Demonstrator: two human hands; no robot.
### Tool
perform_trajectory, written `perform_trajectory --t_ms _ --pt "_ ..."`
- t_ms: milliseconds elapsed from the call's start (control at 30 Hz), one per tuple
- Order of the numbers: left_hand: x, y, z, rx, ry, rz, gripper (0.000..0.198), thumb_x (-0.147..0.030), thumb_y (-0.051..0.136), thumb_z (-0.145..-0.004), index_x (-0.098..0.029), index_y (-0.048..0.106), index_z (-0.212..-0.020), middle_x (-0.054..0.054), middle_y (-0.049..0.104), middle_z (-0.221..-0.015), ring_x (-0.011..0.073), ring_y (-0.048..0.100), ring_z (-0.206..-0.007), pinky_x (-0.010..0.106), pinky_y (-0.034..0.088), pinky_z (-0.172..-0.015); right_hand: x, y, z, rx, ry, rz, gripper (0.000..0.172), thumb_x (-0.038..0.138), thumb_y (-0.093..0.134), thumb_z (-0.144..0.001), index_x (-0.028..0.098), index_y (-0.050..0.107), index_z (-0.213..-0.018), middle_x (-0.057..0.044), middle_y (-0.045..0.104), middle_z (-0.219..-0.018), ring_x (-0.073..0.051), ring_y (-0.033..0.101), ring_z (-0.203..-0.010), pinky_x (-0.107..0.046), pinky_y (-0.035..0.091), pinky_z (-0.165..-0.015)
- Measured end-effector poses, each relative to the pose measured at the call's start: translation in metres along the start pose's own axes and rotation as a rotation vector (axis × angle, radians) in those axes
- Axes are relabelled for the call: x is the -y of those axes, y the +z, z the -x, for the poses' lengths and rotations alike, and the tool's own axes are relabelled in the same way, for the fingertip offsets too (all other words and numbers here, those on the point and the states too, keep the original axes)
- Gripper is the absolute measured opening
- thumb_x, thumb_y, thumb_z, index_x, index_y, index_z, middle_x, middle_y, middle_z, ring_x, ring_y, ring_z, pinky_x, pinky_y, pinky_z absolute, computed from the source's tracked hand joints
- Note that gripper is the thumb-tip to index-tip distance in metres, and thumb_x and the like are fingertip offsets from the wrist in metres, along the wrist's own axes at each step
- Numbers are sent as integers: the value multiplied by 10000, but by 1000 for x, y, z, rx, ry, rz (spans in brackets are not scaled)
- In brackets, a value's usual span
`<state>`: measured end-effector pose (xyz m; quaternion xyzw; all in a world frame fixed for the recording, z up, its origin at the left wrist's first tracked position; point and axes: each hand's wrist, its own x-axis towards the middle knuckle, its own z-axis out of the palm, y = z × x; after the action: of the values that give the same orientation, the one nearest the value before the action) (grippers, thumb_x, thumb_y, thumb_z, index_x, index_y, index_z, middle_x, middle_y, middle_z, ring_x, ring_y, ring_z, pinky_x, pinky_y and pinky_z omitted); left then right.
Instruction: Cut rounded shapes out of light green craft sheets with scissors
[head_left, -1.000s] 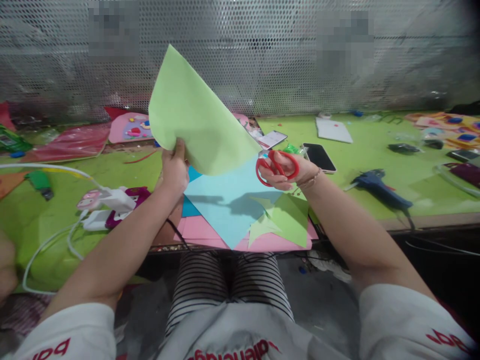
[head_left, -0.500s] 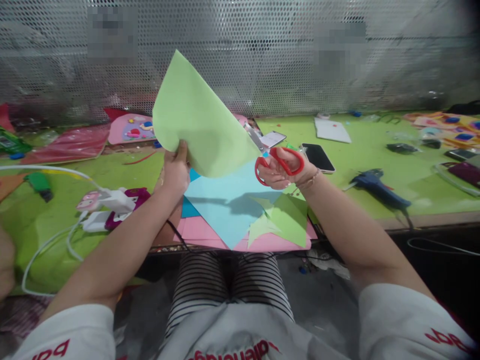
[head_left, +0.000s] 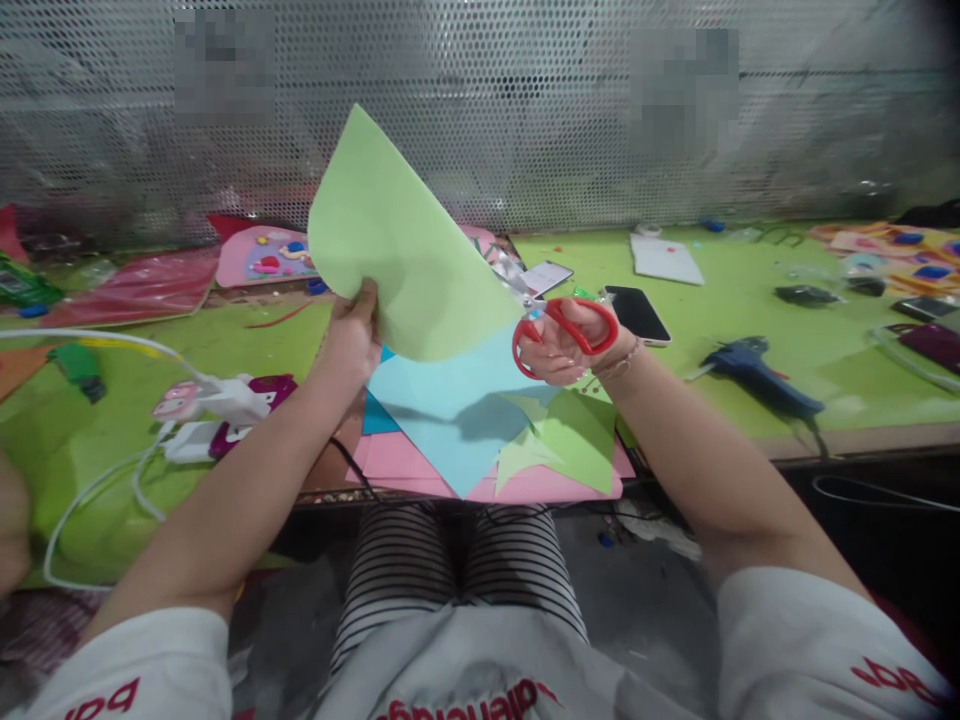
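Observation:
My left hand grips a large sheet of light green paper by its lower left edge, thumb on the near face. The sheet stands up in the air, curved, with a pointed top. In my right hand are red-handled scissors, fingers through the loops. Their blades lie at the sheet's right edge, partly behind it. Below both hands lies light blue paper on pink paper, with green paper pieces on the right.
On the right are a dark phone, a blue glue gun and a white card. White plugs and cables lie left of my left forearm. A perforated metal panel rises behind the table. Another person's arm shows at far left.
The green sheet and both hands have shifted slightly right and down. The scissors moved right with the sheet's edge, and their handles look a little wider apart.

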<state>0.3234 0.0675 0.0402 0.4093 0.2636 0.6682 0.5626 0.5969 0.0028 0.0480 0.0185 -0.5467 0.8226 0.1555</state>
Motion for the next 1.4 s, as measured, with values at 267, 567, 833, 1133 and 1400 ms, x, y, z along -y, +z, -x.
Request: perform_trajectory --t_ms 267,567,833,1133,1400 --pt "-2 -1 1 47 102 -95 404 -379 717 -763 -260 635 -1140 62 651 -1243 251 472 -1320 418 433 -1098 1 4 -1 -40 -3 13 540 609 261 -959 136 521 -930 -32 495 -707 -108 388 -468 -221 304 -402" --pt "1 -5 -4 -6 96 -111 216 -378 691 -783 -228 682 -937 65 684 -1186 265 565 -1220 430 456 -1065 2 4 0 -87 -25 19 513 609 285 -956 145 499 -912 -36 505 -743 -111 433 -506 -227 351 -441" --pt "-1 -1 -2 -32 34 -8 93 -213 624 -819 -176 659 -896 72 735 -1033 216 640 -1109 369 498 -1016 4 8 0 -152 -27 179 508 604 291 -959 141 492 -903 -14 481 -699 -94 397 -463 -221 339 -418" --pt "5 -8 -9 -167 80 -6 208 -291 707 -765 -173 630 -917 76 727 -1017 211 665 -1023 328 531 -937 4 16 -25 -935 -448 757 417 585 695 -750 217 505 -797 13 528 -663 -121 498 -540 -265 462 -511" --pt "13 -13 -11 -175 149 -69 278 -341 717 -755 -153 629 -941 87 701 -1038 194 665 -953 326 536 -878 -3 14 -32 -1283 -529 1076 452 572 753 -700 251 499 -892 -42 635 -1043 -162 598 -747 -385 566 -722"
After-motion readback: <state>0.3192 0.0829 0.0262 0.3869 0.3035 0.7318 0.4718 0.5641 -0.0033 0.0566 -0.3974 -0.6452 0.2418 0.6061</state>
